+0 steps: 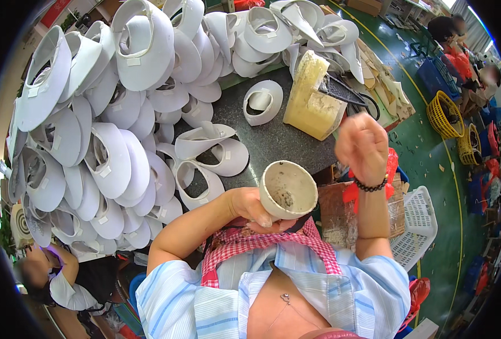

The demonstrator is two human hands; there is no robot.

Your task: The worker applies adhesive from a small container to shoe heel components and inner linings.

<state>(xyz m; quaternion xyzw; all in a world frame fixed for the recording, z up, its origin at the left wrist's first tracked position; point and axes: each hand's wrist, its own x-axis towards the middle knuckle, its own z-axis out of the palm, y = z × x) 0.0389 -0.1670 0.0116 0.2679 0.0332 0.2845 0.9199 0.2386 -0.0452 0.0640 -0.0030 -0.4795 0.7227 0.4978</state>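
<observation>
My left hand (251, 210) is wrapped round an off-white cup (270, 192), held in front of my chest. Its mouth faces up, and grey and brown residue stains the inside. My right hand (362, 142) is raised to the right of the cup with fingers curled; whether something small is in them I cannot make out. Just beyond that hand, a yellowed, crusted block-like container (313, 104) stands on the dark speckled tabletop (250, 104). A single white sun visor (273, 107) lies left of the container, and a few more visors (228, 157) overlap nearer to me.
A tall pile of white visors (120, 147) covers the table's left and far sides. Cardboard pieces (383, 90) lie behind the container. At right are a white plastic basket (417, 226), yellow baskets (445, 116) and green floor (431, 164). Other people sit at lower left and far right.
</observation>
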